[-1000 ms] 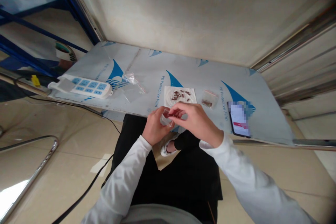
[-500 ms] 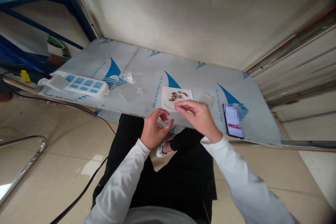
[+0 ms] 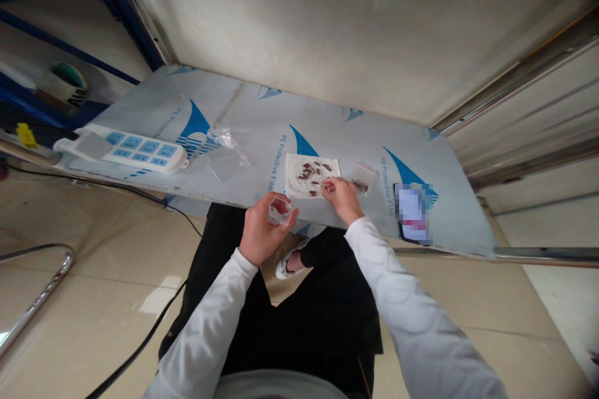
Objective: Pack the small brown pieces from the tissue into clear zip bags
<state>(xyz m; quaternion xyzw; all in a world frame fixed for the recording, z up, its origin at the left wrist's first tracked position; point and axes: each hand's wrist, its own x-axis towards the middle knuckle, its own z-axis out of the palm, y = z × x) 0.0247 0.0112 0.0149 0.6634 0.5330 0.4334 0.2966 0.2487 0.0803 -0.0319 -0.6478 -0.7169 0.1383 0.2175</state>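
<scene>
Left grip holds a clear, round-mouthed bag; whether right grip holds anything, I cannot tell.

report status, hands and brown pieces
Left hand holds clear plastic. Right hand at white pad, grip unclear. Brown pieces on pad. Small bag beside right hand.

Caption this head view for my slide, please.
Left hand holding a clear container, right hand at a white sheet bearing small brown pieces.
</scene>
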